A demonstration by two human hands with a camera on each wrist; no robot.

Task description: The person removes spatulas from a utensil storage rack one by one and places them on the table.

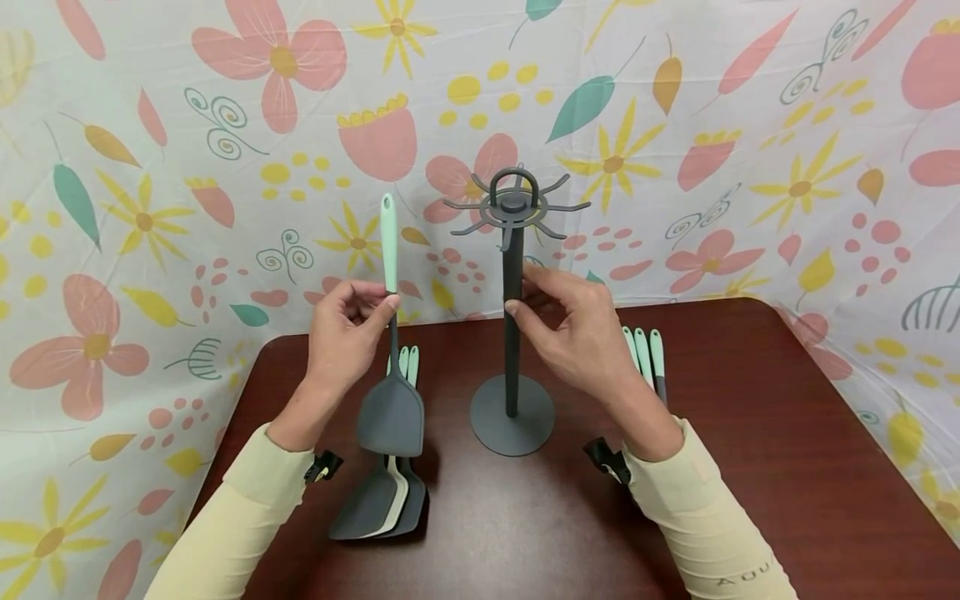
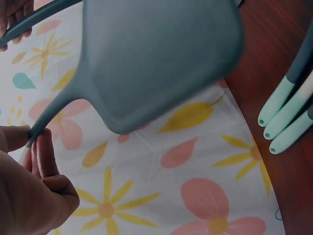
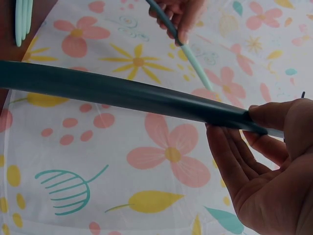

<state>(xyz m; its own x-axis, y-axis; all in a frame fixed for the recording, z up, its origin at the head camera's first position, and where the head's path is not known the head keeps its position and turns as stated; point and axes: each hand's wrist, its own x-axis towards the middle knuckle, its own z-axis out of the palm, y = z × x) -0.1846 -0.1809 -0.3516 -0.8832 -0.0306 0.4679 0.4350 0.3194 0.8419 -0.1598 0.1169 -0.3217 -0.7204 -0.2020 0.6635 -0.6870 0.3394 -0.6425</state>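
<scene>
Upright in my left hand [image 1: 348, 333] is a grey spatula [image 1: 392, 417] with a mint green handle. Thumb and fingers pinch it just below the green part, its broad blade hanging downward. In the left wrist view the spatula's blade [image 2: 161, 58] fills the upper middle. My right hand [image 1: 573, 329] grips the dark pole of a utensil stand [image 1: 512, 333] about halfway up. The stand's round base [image 1: 512, 433] is on the table, and a ring of curved hooks [image 1: 517, 208] with a loop handle tops it. No utensil hangs from the hooks.
Below the held spatula, several mint-handled utensils [image 1: 375, 508] lie stacked on the brown table [image 1: 517, 517]. More mint handles [image 1: 642, 354] show behind my right forearm, their other ends hidden. A flower-patterned cloth [image 1: 465, 100] hangs around the table's back and sides.
</scene>
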